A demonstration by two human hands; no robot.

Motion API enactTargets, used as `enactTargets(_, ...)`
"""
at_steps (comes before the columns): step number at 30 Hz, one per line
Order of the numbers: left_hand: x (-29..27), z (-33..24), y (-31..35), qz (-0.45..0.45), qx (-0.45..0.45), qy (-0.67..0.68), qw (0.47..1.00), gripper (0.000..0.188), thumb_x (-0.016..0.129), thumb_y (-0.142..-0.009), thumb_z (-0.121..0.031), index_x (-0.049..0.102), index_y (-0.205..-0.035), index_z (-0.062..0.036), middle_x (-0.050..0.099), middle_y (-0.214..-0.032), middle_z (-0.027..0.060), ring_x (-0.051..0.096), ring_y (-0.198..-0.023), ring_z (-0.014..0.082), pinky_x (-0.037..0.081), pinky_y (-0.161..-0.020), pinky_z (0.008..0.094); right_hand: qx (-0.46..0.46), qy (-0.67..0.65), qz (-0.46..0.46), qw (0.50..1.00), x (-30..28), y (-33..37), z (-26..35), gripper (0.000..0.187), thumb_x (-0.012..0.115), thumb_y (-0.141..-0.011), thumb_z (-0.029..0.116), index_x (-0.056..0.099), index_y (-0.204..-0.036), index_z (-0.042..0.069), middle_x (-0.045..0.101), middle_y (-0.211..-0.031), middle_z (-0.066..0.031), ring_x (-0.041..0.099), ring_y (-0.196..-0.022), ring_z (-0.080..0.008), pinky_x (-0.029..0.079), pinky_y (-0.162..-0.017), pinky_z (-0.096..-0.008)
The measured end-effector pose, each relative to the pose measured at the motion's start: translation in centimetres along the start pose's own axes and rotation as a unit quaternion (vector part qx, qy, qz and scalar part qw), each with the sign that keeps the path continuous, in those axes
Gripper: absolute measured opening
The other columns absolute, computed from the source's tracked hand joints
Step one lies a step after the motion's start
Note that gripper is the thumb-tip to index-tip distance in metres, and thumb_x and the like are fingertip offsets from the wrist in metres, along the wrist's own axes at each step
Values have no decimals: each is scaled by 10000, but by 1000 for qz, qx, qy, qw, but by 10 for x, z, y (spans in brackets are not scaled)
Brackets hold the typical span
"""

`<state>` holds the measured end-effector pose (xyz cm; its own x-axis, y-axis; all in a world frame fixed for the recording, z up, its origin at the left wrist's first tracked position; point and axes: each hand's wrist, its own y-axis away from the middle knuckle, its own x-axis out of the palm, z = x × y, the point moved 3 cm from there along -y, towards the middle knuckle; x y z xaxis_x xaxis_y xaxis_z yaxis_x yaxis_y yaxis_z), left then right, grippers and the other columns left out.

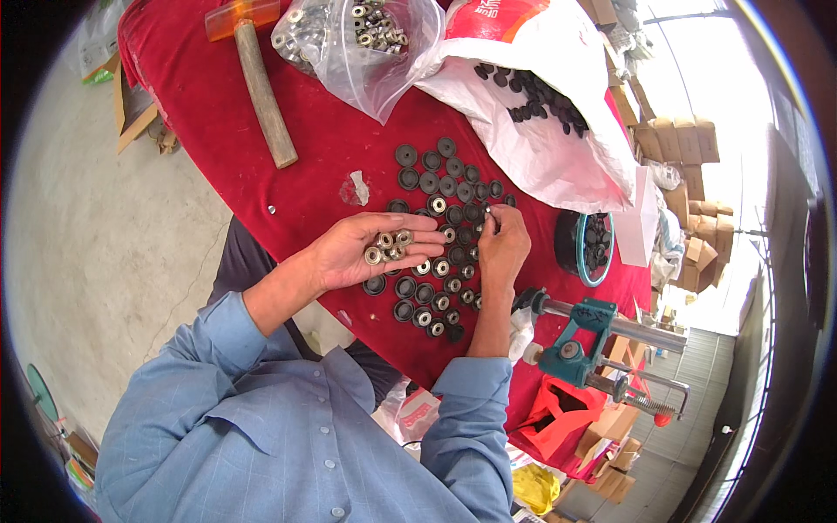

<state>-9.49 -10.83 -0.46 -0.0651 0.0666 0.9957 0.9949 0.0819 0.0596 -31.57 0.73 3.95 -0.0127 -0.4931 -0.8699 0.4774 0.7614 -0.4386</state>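
Cardboard boxes (pixel 680 139) fill the background at two o'clock, beyond a worktop draped in red cloth (pixel 327 144). A person's left hand (pixel 350 251), palm up with fingers extended together, cradles silvery ring-shaped metal bearings (pixel 394 253); the right hand's (pixel 506 248) narrowed fingers appear to pinch a small bright metal piece (pixel 488 209) over round black discs (pixel 429 182) at centre. Seating bearings in discs appears the step in hand; with many bare, the next move calls for centred placement. A wooden-handled orange hammer (pixel 263 100) lies at eleven o'clock, a white sack (pixel 558 52) at one; a green metal press (pixel 558 366) at four stands near the right forearm (pixel 495 318).
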Motion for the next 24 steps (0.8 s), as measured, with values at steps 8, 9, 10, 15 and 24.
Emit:
enactTargets(8, 1, -1, 1, 1, 3, -16, 1000, 508, 439, -1102, -204, 427, -1479, 136, 479, -1510, 334, 499, -1418, 412, 455, -1184, 438, -6, 41, 43, 998, 0, 8, 9, 199, 636, -863, -64, 721, -1025, 14, 728, -1062, -159, 703, -994, -367, 557, -880, -437)
enactTargets(9, -1, 0, 0, 4, 3, -12, 1000, 510, 434, -1103, -208, 425, -1480, 135, 477, -1513, 333, 498, -1420, 411, 453, -1185, 438, -19, 50, 27, 998, 1, 12, 10, 209, 619, -873, -41, 721, -1050, 5, 724, -1087, -153, 689, -1018, -362, 546, -882, -455)
enactTargets(10, -2, 0, 0, 7, 3, -8, 1000, 511, 429, -1105, -211, 423, -1482, 134, 475, -1515, 333, 496, -1422, 411, 450, -1187, 439, -33, 59, 11, 998, 1, 15, 11, 226, 602, -883, -18, 721, -1074, -4, 720, -1112, -146, 676, -1041, -358, 535, -884, -473)
enactTargets(15, 0, -1, 2, -1, 7, -22, 1000, 529, 406, -1117, -244, 413, -1487, 135, 467, -1520, 336, 494, -1422, 411, 451, -1186, 441, -34, 90, 14, 995, -2, 14, 10, 302, 603, -846, -36, 744, -1107, 22, 731, -1130, -114, 682, -1039, -338, 533, -887, -478)
enactTargets(24, -4, -2, 4, 5, 15, -5, 1000, 556, 380, -1132, -294, 397, -1496, 125, 456, -1527, 337, 477, -1435, 419, 452, -1186, 459, -10, 101, 13, 995, 1, 16, 14, 319, 621, -838, -35, 751, -1118, 46, 733, -1131, -99, 685, -1022, -333, 526, -898, -470)
